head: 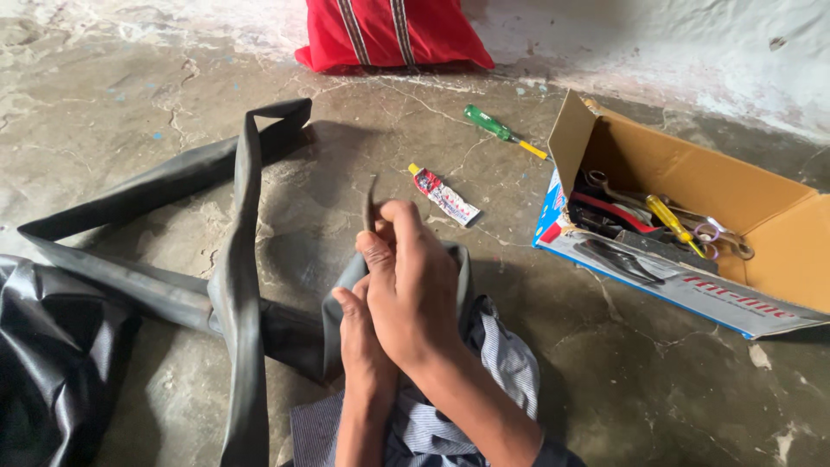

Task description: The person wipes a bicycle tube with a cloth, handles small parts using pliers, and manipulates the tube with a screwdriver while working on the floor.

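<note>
Hands meet at near centre over the person's lap — the right hand (413, 290) lies on top, fingers pinched on a thin dark strip (371, 203) that stands upright, pointing far; the left hand (363, 333) beneath grips the black rubber inner tube (238, 259), which runs left across the floor (622, 372). Right of them a cardboard box (692, 173) holds pliers, spanners and a yellow-handled screwdriver — a glue tube (443, 195) and green screwdriver (501, 131) lie between.

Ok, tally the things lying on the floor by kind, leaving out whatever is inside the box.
Black rubber inner tube: 1
Green-handled screwdriver: 1
Small glue tube: 1
Open cardboard box: 1
Red bag: 1
Total: 5
</note>
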